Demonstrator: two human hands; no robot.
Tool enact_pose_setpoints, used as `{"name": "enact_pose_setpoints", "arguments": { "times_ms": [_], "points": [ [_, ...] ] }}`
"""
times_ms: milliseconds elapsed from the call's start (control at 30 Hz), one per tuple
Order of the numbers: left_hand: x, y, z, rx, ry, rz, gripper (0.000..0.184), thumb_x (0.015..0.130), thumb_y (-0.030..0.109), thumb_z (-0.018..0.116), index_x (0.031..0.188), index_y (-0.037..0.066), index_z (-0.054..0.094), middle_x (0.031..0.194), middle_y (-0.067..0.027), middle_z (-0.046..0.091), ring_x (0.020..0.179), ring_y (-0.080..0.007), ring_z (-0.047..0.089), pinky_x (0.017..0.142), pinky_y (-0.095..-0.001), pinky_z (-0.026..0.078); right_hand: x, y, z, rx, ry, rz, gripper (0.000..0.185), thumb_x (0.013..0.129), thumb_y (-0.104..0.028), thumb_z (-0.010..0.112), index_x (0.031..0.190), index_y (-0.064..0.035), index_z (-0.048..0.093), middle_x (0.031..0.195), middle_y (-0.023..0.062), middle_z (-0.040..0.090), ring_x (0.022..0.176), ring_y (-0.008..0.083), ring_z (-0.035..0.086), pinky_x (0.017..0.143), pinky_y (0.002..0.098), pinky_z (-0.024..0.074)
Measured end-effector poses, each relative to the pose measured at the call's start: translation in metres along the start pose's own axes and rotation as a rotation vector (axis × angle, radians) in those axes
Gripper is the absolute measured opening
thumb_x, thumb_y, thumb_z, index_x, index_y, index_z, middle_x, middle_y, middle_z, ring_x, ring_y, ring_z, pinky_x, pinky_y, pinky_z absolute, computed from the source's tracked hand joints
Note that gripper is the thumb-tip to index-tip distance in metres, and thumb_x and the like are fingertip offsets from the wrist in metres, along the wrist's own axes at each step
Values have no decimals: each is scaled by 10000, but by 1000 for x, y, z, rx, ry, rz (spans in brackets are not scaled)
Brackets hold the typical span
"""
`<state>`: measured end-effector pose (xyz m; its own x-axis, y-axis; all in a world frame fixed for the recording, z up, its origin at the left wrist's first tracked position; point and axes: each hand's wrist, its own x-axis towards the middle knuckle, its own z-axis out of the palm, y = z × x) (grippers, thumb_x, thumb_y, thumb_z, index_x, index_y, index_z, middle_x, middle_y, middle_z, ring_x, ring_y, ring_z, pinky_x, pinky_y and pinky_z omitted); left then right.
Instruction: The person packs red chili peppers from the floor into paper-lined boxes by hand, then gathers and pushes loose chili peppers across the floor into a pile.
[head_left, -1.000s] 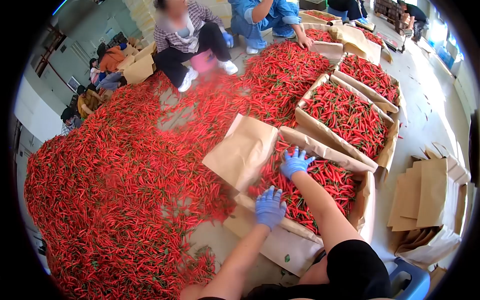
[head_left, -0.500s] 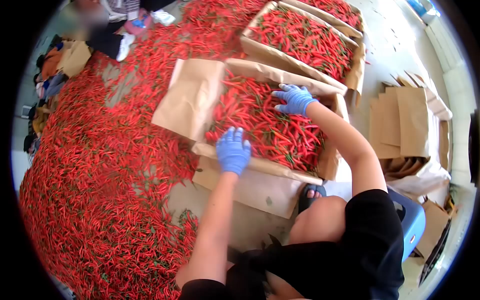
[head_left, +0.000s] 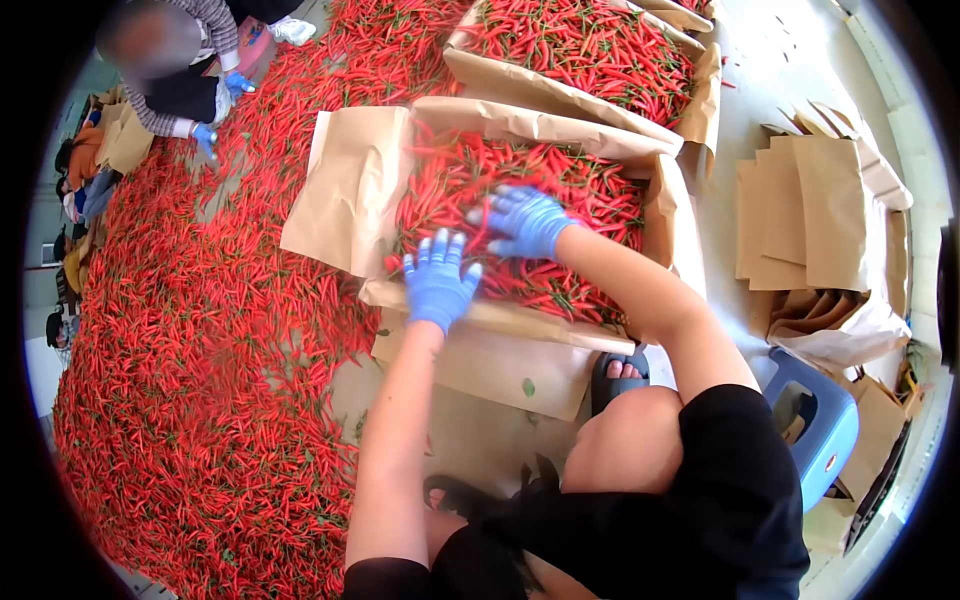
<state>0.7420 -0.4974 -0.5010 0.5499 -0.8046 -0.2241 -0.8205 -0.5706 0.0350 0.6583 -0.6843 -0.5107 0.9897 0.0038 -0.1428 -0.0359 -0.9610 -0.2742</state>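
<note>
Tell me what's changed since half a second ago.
The right hand has moved left across the red chilies in the paper-lined box, toward the left hand. At upper left, a co-worker's gloved hands now reach down toward the loose chilies. No clear grasp or release shows. The left hand stays by the box's near edge; the paper flap and blue stool stay put.

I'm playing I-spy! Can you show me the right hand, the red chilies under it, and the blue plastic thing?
Right hand (head_left: 530,222): head view, its gloved back.
Red chilies (head_left: 600,198): head view, top layer beside the hand.
Blue plastic thing (head_left: 829,425): head view, side beside its hole.
</note>
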Motion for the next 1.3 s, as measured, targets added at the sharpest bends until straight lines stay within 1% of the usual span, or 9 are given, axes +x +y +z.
{"name": "enact_pose_setpoints", "arguments": {
  "times_ms": [200, 367, 500, 633, 700, 867, 1033, 1133, 1300],
  "points": [
    [-2, -16, 7, -44, 82, -34, 450, 777, 357, 544, 1200, 205, 518, 1324, -88, 404, 1133, -295, 445, 976, -440, 313, -68, 52, -21, -37, -48, 271, 495, 822, -403, 472, 1284, -238, 414, 1361, 0, 353, 1273, 222, 281, 994, 526, 242],
    [-8, -32, -4, -126, 124, 5, 305, 719, 297, 620, 991, 162, 645, 1129, -91, 561, 1034, -281, 508, 911, -432, 388, -102, 55, -67, 192, -45, 340, 370, 741, -166, 612, 1109, -133, 587, 1215, 107, 511, 1116, 272, 482, 954, 343, 372],
    [7, -22, -9, -168, 279, -101, 454, 746, 280, 615, 1166, 130, 529, 1260, -156, 423, 1144, -320, 411, 974, -411, 332, -104, 47, -71, 174, 299, 545, 308, 779, -208, 598, 1053, -68, 588, 1128, 119, 552, 976, 269, 566, 855, 338, 440],
    [28, -31, -1, -263, -26, -393, 683, 788, 431, 553, 1358, 178, 273, 1410, -192, 190, 1271, -380, 249, 1012, -460, 280, -108, 25, -17, 34, 51, 863, 707, 785, -514, 501, 1366, -215, 230, 1390, 244, 185, 1237, 451, 259, 996, 491, 276],
    [32, -12, -12, -292, -112, -431, 740, 768, 483, 557, 1370, 204, 230, 1412, -211, 156, 1273, -410, 219, 1024, -461, 256, -100, -10, -10, 64, 29, 839, 738, 775, -515, 511, 1380, -236, 194, 1432, 216, 60, 1304, 450, 68, 996, 619, 127],
    [33, -4, -12, -343, -173, -351, 845, 704, 515, 623, 1382, 264, 185, 1422, -232, 83, 1284, -446, 153, 1035, -458, 235, -95, -44, -23, 122, -186, 433, 702, 782, -463, 525, 1377, -246, 222, 1449, 73, 148, 1313, 423, 63, 967, 673, 70],
    [21, 13, -16, -77, 336, -67, 572, 760, 354, 580, 1262, 142, 409, 1332, -202, 313, 1213, -378, 305, 971, -467, 314, -89, -28, -34, 114, 61, 310, 545, 768, -472, 542, 1245, -218, 468, 1382, 80, 307, 1279, 359, 235, 988, 590, 194],
    [19, 55, -17, -5, 193, 309, 647, 762, 515, 519, 1322, 249, 336, 1408, -118, 226, 1280, -338, 234, 992, -593, 169, -93, -12, -32, -18, -65, 383, 668, 745, -541, 529, 1325, -267, 344, 1427, 89, 205, 1302, 360, 183, 993, 592, 182],
    [14, 33, -41, 147, -360, 104, 715, 761, 568, 501, 1366, 387, 166, 1461, -45, 108, 1325, -320, 143, 1004, -614, 100, -129, -6, -50, -139, -430, 488, 744, 746, -507, 545, 1375, -264, 233, 1463, 81, 89, 1309, 366, 170, 1011, 580, 149]
  ]
}}
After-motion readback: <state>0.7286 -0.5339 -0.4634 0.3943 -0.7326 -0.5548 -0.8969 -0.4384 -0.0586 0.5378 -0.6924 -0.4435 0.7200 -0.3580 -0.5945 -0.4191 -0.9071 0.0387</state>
